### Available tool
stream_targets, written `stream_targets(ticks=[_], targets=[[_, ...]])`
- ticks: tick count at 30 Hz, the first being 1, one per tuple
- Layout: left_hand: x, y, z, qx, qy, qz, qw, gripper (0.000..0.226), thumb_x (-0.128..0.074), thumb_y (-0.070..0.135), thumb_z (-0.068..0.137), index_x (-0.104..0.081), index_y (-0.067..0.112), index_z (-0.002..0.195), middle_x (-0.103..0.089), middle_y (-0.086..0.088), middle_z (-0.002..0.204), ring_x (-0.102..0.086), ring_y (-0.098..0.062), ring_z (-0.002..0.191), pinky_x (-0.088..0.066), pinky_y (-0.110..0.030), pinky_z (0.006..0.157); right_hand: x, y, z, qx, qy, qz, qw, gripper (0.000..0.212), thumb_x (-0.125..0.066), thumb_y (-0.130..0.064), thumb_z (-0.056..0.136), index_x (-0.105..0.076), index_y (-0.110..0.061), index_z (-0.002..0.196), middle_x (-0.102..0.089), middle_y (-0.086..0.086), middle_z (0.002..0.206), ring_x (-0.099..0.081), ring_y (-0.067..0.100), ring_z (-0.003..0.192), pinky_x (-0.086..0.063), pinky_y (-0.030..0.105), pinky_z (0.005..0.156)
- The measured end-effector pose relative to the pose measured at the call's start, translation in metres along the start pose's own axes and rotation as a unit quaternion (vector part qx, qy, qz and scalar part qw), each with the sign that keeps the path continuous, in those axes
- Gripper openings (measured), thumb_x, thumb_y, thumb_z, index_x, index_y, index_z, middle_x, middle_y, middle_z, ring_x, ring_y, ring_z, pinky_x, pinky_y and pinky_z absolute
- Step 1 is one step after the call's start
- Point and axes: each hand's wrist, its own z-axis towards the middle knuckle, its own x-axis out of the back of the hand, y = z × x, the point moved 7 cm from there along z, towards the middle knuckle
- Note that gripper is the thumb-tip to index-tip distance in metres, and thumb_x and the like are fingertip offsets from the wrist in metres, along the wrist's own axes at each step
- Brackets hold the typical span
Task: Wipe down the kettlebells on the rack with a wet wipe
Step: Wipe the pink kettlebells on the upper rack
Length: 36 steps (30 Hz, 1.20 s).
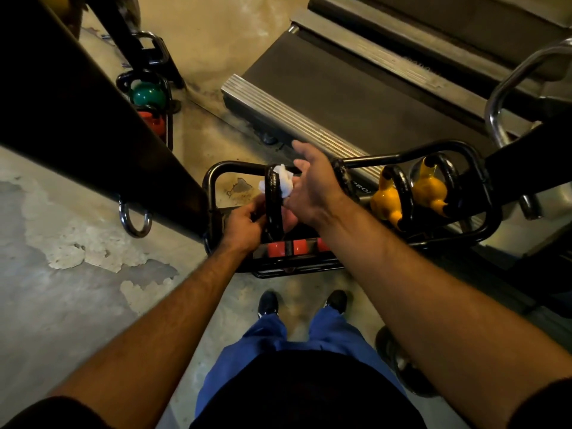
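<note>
A black kettlebell handle (274, 196) stands up on the black rack (216, 174), with a red body (275, 249) partly visible below it. A white wet wipe (284, 181) is wrapped over the top of that handle. My right hand (312, 187) pinches the wipe against the handle with thumb and lower fingers, while the index finger points away. My left hand (244, 224) grips the lower left side of the same handle. Two yellow kettlebells (387, 202) (430, 190) sit at the rack's right end.
A treadmill (356, 88) lies just behind the rack. A dark slanted machine beam (93, 125) with a steel hook (134, 221) crosses the left. Green (147, 94) and red (153, 120) kettlebells sit on another rack far left. My shoes (269, 303) stand on worn concrete.
</note>
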Motion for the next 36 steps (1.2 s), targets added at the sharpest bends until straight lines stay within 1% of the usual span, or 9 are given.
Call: stream_targets(ticks=[3, 6, 9, 14, 19, 22, 26, 30, 36], targets=[[0.0, -0.003, -0.002, 0.019, -0.002, -0.006, 1.0, 0.032, -0.062, 0.004, 0.095, -0.064, 0.012, 0.126, -0.071, -0.004, 0.114, -0.069, -0.017, 0.102, -0.057, -0.031, 0.087, -0.001, 0.007, 0.003, 0.029, 0.014, -0.122, 0.992, 0.037, -0.049, -0.014, 0.102, -0.051, -0.004, 0.137, -0.063, 0.023, 0.1, -0.062, 0.023, 0.085, -0.052, 0.047, 0.096], [0.002, -0.005, -0.004, 0.018, 0.01, 0.022, 1.0, 0.033, -0.065, 0.005, 0.093, -0.064, 0.016, 0.124, -0.071, 0.002, 0.104, -0.068, -0.005, 0.086, -0.055, -0.016, 0.067, 0.021, 0.02, -0.001, 0.073, 0.033, -0.196, 0.977, 0.048, -0.045, 0.006, 0.099, -0.047, -0.007, 0.145, -0.065, 0.015, 0.112, -0.066, 0.02, 0.093, -0.059, 0.044, 0.087], [0.0, -0.001, -0.006, 0.008, 0.024, 0.025, 0.999, 0.038, -0.065, 0.003, 0.093, -0.063, 0.015, 0.129, -0.068, 0.01, 0.1, -0.067, -0.006, 0.089, -0.053, -0.015, 0.068, 0.048, 0.026, -0.003, 0.115, 0.064, -0.254, 0.958, 0.053, -0.042, 0.014, 0.095, -0.054, -0.008, 0.142, -0.061, 0.011, 0.118, -0.063, 0.025, 0.103, -0.056, 0.049, 0.095], [-0.009, 0.012, -0.011, -0.016, 0.051, 0.062, 0.997, 0.038, -0.065, 0.004, 0.093, -0.062, 0.009, 0.13, -0.066, 0.002, 0.112, -0.063, -0.014, 0.107, -0.048, -0.024, 0.09, 0.081, 0.016, -0.014, 0.196, 0.099, -0.287, 0.932, 0.035, -0.045, 0.005, 0.098, -0.065, -0.006, 0.124, -0.067, -0.002, 0.101, -0.067, 0.015, 0.097, -0.059, 0.037, 0.09], [-0.008, 0.011, -0.014, -0.024, 0.06, 0.082, 0.995, 0.037, -0.067, 0.016, 0.093, -0.065, 0.019, 0.13, -0.071, 0.0, 0.12, -0.066, -0.014, 0.11, -0.051, -0.036, 0.102, 0.092, 0.017, -0.026, 0.178, 0.087, -0.235, 0.952, 0.022, -0.047, -0.006, 0.104, -0.069, -0.006, 0.11, -0.061, -0.009, 0.093, -0.062, 0.011, 0.085, -0.06, 0.032, 0.083], [-0.007, 0.011, -0.018, -0.033, 0.069, 0.106, 0.991, 0.033, -0.067, 0.018, 0.093, -0.068, 0.023, 0.125, -0.073, 0.002, 0.115, -0.066, -0.015, 0.108, -0.051, -0.038, 0.101, 0.095, 0.026, -0.033, 0.179, 0.083, -0.23, 0.953, 0.022, -0.048, -0.008, 0.105, -0.07, -0.011, 0.105, -0.06, -0.006, 0.099, -0.061, 0.014, 0.091, -0.06, 0.033, 0.083], [-0.002, 0.018, -0.03, -0.045, 0.079, 0.125, 0.988, 0.03, -0.062, 0.016, 0.095, -0.069, 0.016, 0.124, -0.071, 0.001, 0.115, -0.062, -0.011, 0.107, -0.046, -0.023, 0.091, 0.099, 0.037, -0.046, 0.189, 0.098, -0.213, 0.954, 0.026, -0.049, -0.008, 0.104, -0.067, -0.021, 0.092, -0.065, 0.001, 0.103, -0.064, 0.017, 0.094, -0.061, 0.037, 0.086], [0.009, 0.012, -0.054, -0.043, 0.137, 0.169, 0.975, 0.032, -0.059, 0.013, 0.093, -0.067, 0.012, 0.125, -0.071, -0.009, 0.118, -0.064, -0.024, 0.112, -0.042, -0.023, 0.09, 0.101, 0.045, -0.059, 0.213, 0.106, -0.21, 0.948, 0.023, -0.048, -0.006, 0.103, -0.067, -0.02, 0.102, -0.069, 0.003, 0.111, -0.067, 0.021, 0.102, -0.061, 0.039, 0.086], [0.003, 0.013, -0.098, -0.081, 0.177, 0.206, 0.959, 0.026, -0.061, 0.027, 0.09, -0.073, 0.015, 0.109, -0.075, -0.007, 0.1, -0.068, -0.025, 0.095, -0.053, -0.033, 0.084, 0.122, 0.042, -0.08, 0.254, 0.141, -0.252, 0.923, 0.021, -0.057, -0.006, 0.1, -0.066, -0.013, 0.117, -0.066, -0.006, 0.1, -0.065, 0.012, 0.094, -0.06, 0.033, 0.085]])
